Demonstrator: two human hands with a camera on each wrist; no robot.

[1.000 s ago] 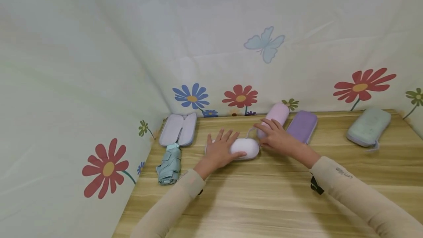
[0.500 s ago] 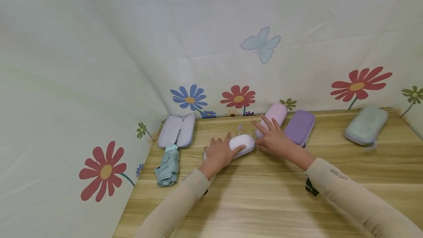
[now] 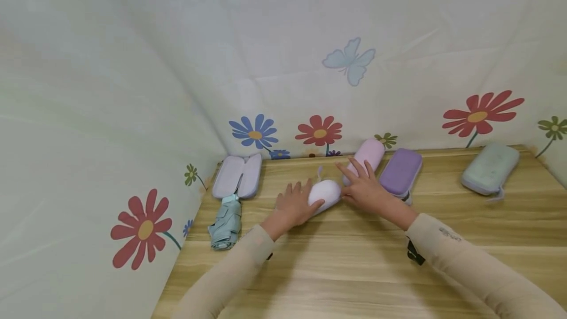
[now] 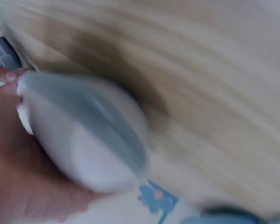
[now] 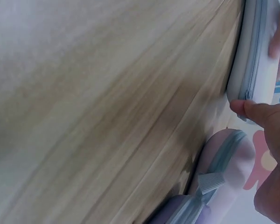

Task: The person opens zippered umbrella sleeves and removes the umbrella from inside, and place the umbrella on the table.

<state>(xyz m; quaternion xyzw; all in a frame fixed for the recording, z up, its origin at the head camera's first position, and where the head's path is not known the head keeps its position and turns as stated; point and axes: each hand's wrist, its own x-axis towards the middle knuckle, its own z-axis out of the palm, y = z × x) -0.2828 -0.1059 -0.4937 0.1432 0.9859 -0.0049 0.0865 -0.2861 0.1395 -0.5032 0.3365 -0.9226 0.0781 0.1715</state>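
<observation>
A white hard zip case lies slightly angled on the wooden table. My left hand grips its left part from above, thumb on the near side, covering much of it. In the left wrist view, a grey zipper band runs along the blurred case. My right hand is at the case's right end. The right wrist view has its thumb and a finger pinching at the zipper pull there. Behind its fingers lies a pink zip case; a purple case is beside that.
A lavender-lined case lies open at the back left, with a folded teal umbrella in front of it. A pale green case sits at the back right. Flower-printed fabric rises behind the wooden table.
The white case has turned from lying straight across to a slight angle. My left hand went from spread flat over it to gripping it. The right hand has barely moved.
</observation>
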